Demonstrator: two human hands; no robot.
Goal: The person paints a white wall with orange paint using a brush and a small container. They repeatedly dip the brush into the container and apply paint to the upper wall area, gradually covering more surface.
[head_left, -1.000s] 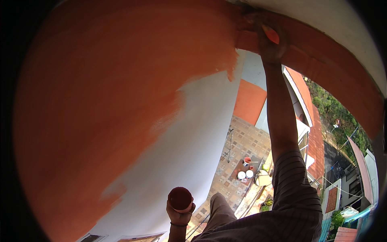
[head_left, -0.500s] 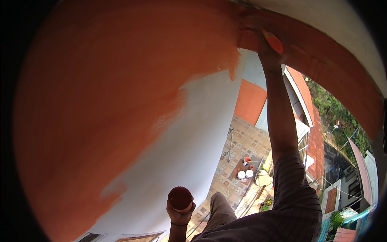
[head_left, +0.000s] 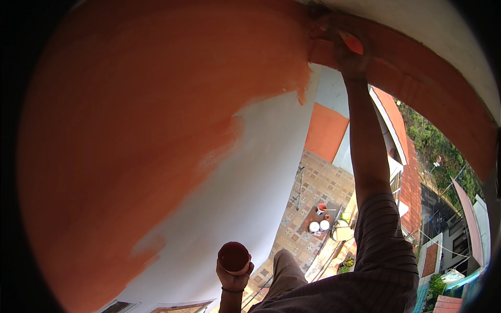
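Observation:
My left hand [head_left: 234, 280] is closed around a small round cup [head_left: 234, 257] with dark red-orange paint inside, held low in front of the wall. Raised high, my right hand [head_left: 356, 61] grips a paintbrush [head_left: 352, 43]; part of its orange handle shows above the fingers. Its bristle end is dark and hard to make out, at the corner where wall and beam meet. The wall [head_left: 130, 130] is orange above and white below, with a ragged paint edge. Orange-brown paint covers the beam [head_left: 417, 88] on the right.
Far below, a tiled floor [head_left: 308, 182] holds paint buckets [head_left: 318, 227] on a dark mat and an open paint pot [head_left: 321, 208] with a stick. A pale round basin [head_left: 342, 231] stands beside them. Trees [head_left: 417, 125] and rooftops lie out to the right.
My right hand with the paintbrush has shifted slightly up towards the top of the beam. The right forearm has swung a little to the right. My left hand and cup stay put.

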